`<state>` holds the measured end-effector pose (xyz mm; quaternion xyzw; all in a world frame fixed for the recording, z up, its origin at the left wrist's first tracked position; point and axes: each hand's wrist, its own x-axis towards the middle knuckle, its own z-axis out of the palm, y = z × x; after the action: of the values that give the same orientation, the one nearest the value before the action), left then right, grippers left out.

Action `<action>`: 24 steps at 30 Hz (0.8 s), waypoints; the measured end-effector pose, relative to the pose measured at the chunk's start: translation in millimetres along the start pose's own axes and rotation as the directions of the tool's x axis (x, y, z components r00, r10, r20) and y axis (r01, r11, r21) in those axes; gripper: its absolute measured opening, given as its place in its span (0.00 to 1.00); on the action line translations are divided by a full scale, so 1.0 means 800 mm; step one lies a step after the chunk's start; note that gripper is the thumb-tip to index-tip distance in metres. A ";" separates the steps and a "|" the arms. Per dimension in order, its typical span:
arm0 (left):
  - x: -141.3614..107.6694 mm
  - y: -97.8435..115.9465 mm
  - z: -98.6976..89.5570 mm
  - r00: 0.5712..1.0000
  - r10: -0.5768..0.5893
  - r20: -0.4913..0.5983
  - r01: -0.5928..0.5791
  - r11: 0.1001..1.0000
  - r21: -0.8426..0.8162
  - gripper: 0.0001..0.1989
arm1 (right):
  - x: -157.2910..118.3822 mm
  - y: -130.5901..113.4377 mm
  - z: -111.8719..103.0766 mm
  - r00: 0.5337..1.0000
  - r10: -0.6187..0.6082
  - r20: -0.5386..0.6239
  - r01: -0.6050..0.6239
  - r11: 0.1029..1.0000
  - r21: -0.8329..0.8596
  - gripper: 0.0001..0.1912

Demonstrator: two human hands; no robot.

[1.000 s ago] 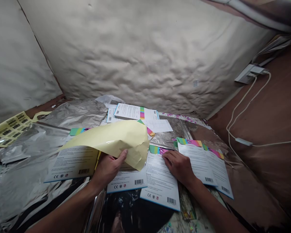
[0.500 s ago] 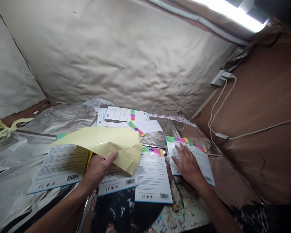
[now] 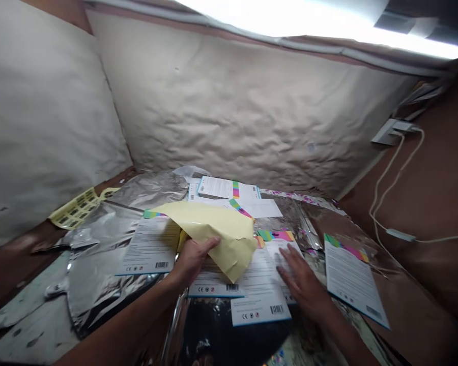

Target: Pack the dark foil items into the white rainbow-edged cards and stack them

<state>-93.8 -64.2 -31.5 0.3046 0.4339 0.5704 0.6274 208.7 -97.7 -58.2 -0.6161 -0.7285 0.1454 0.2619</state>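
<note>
My left hand point(image 3: 194, 259) pinches a creased pale-yellow paper sheet point(image 3: 209, 223), thumb on top. The sheet hangs over the cards below and hides parts of them. My right hand point(image 3: 299, 279) lies with fingers stretched on a printed white card point(image 3: 277, 247) with a rainbow-coloured top. This card overlaps a middle card point(image 3: 261, 310) that has a barcode and small symbols. A left card point(image 3: 148, 246) and another card point(image 3: 217, 290) under the sheet show the same text side. One more card point(image 3: 354, 277) lies apart, right of my right hand.
Stacked cards point(image 3: 217, 187) lie at the back beside white paper point(image 3: 269, 208). A yellow sheet of dark labels point(image 3: 74, 208) rests at the left wall. Silvery film point(image 3: 99, 254) covers much of the table. A cable point(image 3: 377, 193) hangs from a socket point(image 3: 393, 131) at right.
The view has swung left. My right hand has slid one card leftward, away from the far-right card and onto the middle card's edge. My left hand still holds the yellow sheet.
</note>
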 end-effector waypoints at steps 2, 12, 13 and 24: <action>-0.002 0.001 -0.001 0.998 0.000 0.056 0.001 1.000 -0.015 0.23 | 0.017 -0.027 -0.002 0.995 0.074 -0.064 -0.055 0.962 0.268 0.32; -0.006 0.016 0.001 0.992 0.032 0.125 -0.019 0.995 -0.102 0.26 | 0.090 -0.121 0.025 0.974 0.199 0.110 -0.158 0.249 0.955 0.47; -0.002 0.016 -0.001 0.995 0.026 0.101 -0.014 0.994 -0.112 0.25 | 0.093 -0.118 0.028 0.968 0.244 0.065 -0.130 0.263 0.956 0.49; 0.002 0.011 -0.003 0.990 0.077 0.117 -0.076 0.997 -0.011 0.21 | 0.089 -0.095 0.032 0.832 0.031 -0.554 0.123 0.963 0.239 0.35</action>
<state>-99.7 -61.3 -25.1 0.3518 0.3824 0.5765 0.6306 124.5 -40.2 -24.1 -0.5732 -0.6103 0.0507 0.5445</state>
